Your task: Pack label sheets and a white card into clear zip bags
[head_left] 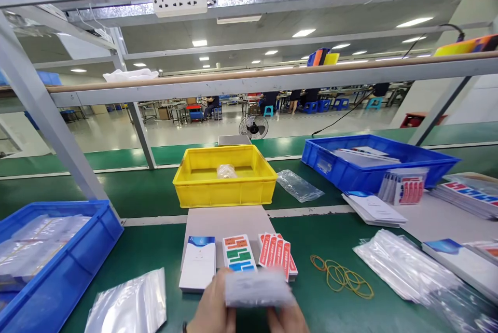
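Note:
At the front edge of the view, my left hand (212, 304) and my right hand (288, 317) grip the two ends of a whitish plastic-wrapped packet (259, 287), blurred by motion. What is inside it cannot be made out. Just beyond lie a stack of white booklets with blue tops (198, 263), a stack of cards with orange, green and blue shapes (238, 252), and fanned red-and-white cards (277, 255). These rest partly on a grey board (229, 219). Yellow rubber bands (344, 277) lie to the right of my right hand.
A yellow bin (225, 193) stands behind the board. Blue bins stand at left (97, 239) and back right (327, 167). Clear plastic bags lie at left (128, 299) and right (408, 265). A metal shelf rail (272, 83) crosses above the green bench.

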Available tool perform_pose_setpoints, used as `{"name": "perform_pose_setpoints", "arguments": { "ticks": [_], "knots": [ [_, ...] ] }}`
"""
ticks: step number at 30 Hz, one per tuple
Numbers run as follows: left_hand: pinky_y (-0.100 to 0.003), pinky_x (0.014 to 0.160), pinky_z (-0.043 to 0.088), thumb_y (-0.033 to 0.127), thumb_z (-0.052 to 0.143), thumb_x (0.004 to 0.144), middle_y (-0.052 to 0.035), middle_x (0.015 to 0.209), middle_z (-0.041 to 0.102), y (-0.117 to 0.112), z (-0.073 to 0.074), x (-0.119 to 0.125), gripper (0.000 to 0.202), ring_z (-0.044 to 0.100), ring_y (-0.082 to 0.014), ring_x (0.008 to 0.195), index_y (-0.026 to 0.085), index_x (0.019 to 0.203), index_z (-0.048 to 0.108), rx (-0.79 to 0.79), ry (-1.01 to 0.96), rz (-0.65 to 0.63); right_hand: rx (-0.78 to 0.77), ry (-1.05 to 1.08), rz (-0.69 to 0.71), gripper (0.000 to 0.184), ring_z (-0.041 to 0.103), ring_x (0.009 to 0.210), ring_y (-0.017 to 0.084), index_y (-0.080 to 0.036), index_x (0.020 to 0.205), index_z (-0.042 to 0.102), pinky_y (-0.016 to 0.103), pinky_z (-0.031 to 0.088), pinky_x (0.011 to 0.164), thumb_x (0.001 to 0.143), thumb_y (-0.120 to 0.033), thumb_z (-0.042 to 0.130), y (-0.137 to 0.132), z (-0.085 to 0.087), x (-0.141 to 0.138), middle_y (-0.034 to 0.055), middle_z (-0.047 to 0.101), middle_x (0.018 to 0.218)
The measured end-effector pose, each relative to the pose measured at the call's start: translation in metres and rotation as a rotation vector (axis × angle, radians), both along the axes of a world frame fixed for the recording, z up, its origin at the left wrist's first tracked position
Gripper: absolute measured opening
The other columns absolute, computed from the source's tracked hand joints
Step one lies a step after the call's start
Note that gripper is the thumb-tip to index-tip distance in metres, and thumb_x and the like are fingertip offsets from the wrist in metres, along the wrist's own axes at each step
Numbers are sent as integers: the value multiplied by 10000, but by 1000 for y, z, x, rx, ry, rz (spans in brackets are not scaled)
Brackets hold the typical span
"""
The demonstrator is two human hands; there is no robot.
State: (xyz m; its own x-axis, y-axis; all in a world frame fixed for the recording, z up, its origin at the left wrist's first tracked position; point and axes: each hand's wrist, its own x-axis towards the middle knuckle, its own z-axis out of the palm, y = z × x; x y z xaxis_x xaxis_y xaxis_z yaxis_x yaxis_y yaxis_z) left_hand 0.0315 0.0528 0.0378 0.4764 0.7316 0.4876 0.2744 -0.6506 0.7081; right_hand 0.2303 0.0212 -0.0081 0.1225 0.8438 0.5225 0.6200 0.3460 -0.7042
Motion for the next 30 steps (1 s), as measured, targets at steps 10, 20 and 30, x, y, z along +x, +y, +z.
{"name": "perform_pose_setpoints", "arguments": {
  "ticks": [10,20,30],
  "knots": [
    [-385,990,382,-5,511,715,-110,1128,588,172,37,78,469,518,-218,1110,169,1150,482,-156,-73,240,-231,-138,-61,330,569,1020,244,-192,1091,522,369,443,876,771,-116,528,178,86,34,89,613,1068],
    [-437,846,477,276,544,839,-68,1094,594,233,-8,105,303,584,-203,963,158,1117,526,-433,55,325,-550,-64,-135,267,592,915,185,-159,1107,535,383,506,774,879,-297,536,235,41,46,58,578,1096],
    [-455,875,457,291,553,831,-79,1141,577,235,1,98,342,568,-219,1006,160,1144,513,-478,181,344,-566,33,-149,283,583,944,195,-160,1124,527,401,496,796,879,-299,536,244,45,46,63,567,1122]
  ]
}}
